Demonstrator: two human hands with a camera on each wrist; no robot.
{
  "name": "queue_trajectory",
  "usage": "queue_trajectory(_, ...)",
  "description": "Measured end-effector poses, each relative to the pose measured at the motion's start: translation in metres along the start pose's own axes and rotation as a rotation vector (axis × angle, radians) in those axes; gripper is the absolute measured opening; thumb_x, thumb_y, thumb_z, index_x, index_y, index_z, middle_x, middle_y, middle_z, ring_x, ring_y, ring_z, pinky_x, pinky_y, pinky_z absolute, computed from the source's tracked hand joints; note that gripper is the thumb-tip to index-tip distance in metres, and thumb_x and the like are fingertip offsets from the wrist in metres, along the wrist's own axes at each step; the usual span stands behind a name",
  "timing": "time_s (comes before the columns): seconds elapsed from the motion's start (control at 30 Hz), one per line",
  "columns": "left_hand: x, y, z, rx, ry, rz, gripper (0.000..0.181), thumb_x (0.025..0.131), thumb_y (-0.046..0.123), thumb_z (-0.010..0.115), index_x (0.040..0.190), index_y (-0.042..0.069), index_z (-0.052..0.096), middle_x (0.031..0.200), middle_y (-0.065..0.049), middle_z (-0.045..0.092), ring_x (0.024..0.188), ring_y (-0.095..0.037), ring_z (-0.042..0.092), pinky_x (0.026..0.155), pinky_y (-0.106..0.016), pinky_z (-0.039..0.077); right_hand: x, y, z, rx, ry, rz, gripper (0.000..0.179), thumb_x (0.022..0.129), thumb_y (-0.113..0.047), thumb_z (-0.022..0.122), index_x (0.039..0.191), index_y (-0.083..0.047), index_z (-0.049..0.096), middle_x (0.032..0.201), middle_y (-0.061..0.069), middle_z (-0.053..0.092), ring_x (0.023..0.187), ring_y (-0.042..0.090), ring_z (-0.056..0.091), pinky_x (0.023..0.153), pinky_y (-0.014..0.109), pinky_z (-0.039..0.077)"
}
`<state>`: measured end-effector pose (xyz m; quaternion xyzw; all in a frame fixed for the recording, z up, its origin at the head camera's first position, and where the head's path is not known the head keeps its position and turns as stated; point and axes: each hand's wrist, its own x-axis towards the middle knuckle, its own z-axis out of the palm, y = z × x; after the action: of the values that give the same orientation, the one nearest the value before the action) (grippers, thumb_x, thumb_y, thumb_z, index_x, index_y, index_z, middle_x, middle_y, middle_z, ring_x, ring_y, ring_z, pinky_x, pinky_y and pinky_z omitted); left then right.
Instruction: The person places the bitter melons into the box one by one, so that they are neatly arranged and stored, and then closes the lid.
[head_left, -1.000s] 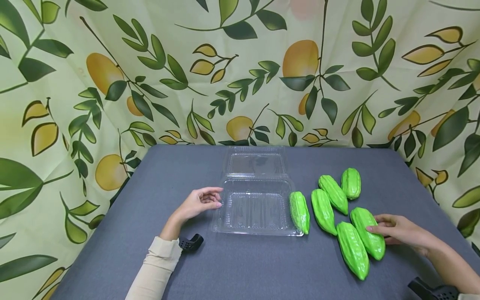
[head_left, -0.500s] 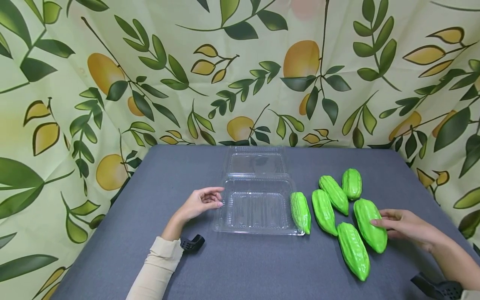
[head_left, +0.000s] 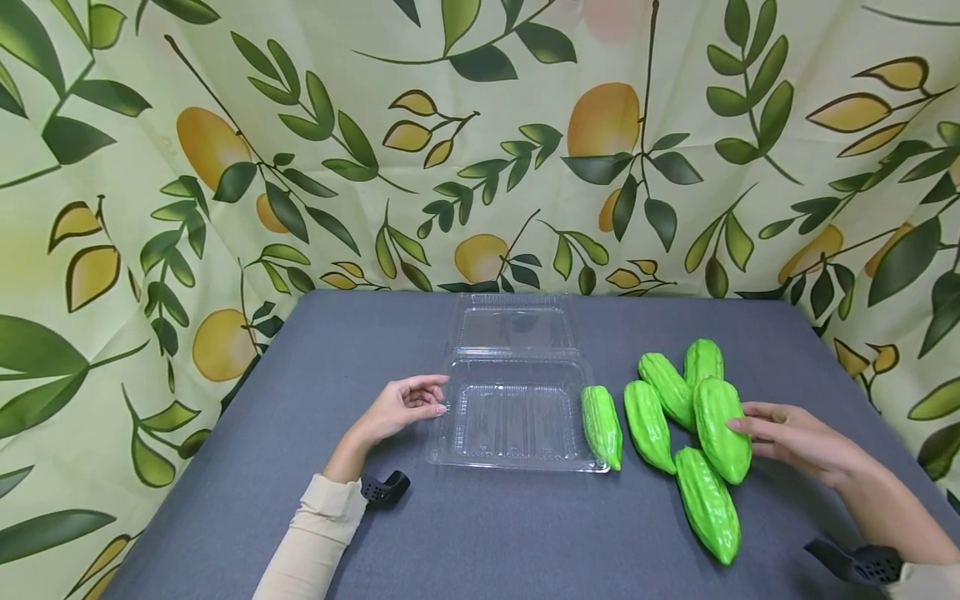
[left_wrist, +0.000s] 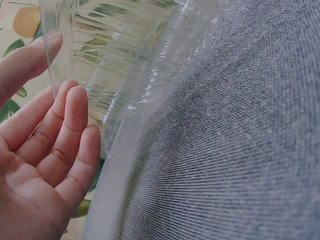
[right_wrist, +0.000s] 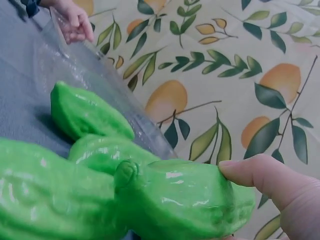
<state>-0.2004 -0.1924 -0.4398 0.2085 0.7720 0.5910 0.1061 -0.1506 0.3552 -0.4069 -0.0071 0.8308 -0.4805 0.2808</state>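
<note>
In the head view, the clear container (head_left: 517, 417) lies unfolded on the tabletop (head_left: 360, 342). Well to its right, the right grip (head_left: 795, 437) is clamped on a green gourd (head_left: 722, 429), pinching it between thumb and fingers. The near gourd (head_left: 707, 504) and the far gourd (head_left: 703, 360), both right of the container, overlap it in sight, so a low sweep could nudge either one rolling. Another, the edge gourd (head_left: 602, 427), sits at the container's right edge; whether inside it or merely against its wall, I cannot tell, and a knock there might shift both. In the left wrist view, the left grip (left_wrist: 47, 135) has its fingers loosely bent and parted at the container's left rim, not visibly pinching it; so light a tray could slide if bumped. In the right wrist view, the thumb (right_wrist: 270, 182) presses the end of the glossy held gourd, with the container beyond; such off-centre hold on slick skin risks twisting or slipping.
</note>
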Motion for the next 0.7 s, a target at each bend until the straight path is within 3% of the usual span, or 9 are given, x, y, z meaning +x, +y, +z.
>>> queue_trajectory(0.17,0.000,-0.001,-0.001,-0.003,-0.005,0.015,0.050,0.084,-0.002,0.068,0.128,-0.016,0.050,0.101,-0.029,0.058,0.082,0.004,0.059,0.074,-0.011,0.051,0.006,-0.005,0.006,0.028,0.005,-0.025,0.079,0.102,-0.030,0.043,0.142,0.025,0.002,0.149,0.046,0.002,0.091,-0.025,0.043,0.089,0.024,0.055)
queue_trajectory(0.33,0.001,0.000,-0.001,-0.010,-0.002,0.019,0.050,0.084,-0.003,0.068,0.128,-0.016,0.050,0.095,-0.011,0.060,0.080,0.004,0.059,0.072,-0.011,0.051,0.011,-0.014,0.013,0.062,0.011,-0.060,0.080,0.102,-0.028,0.043,0.143,0.024,-0.002,0.150,0.045,0.001,0.094,-0.023,0.045,0.088,0.020,0.053)
queue_trajectory(0.43,0.000,0.002,0.000,-0.015,-0.002,0.023,0.050,0.084,-0.002,0.068,0.128,-0.017,0.050,0.093,-0.004,0.060,0.080,0.004,0.059,0.072,-0.011,0.051,0.013,-0.019,0.016,0.061,0.013,-0.061,0.083,0.102,-0.029,0.043,0.143,0.023,-0.006,0.150,0.045,-0.003,0.109,-0.007,0.052,0.089,0.020,0.053)
queue_trajectory(0.57,0.000,0.003,0.002,-0.014,0.007,0.013,0.050,0.084,-0.002,0.068,0.129,-0.016,0.050,0.094,-0.009,0.060,0.080,0.004,0.058,0.073,-0.011,0.051,0.015,-0.025,0.021,0.065,0.014,-0.062,0.085,0.101,-0.030,0.045,0.143,0.022,-0.007,0.150,0.045,-0.004,0.115,0.002,0.051,0.090,0.021,0.052)
queue_trajectory(0.7,0.000,0.003,0.004,-0.001,0.015,-0.006,0.050,0.084,-0.001,0.068,0.129,-0.014,0.051,0.097,-0.019,0.059,0.080,0.003,0.058,0.073,-0.011,0.051,0.018,-0.030,0.028,0.103,0.004,-0.074,0.085,0.101,-0.029,0.046,0.144,0.022,-0.008,0.151,0.044,-0.005,0.103,-0.013,0.048,0.090,0.019,0.052)
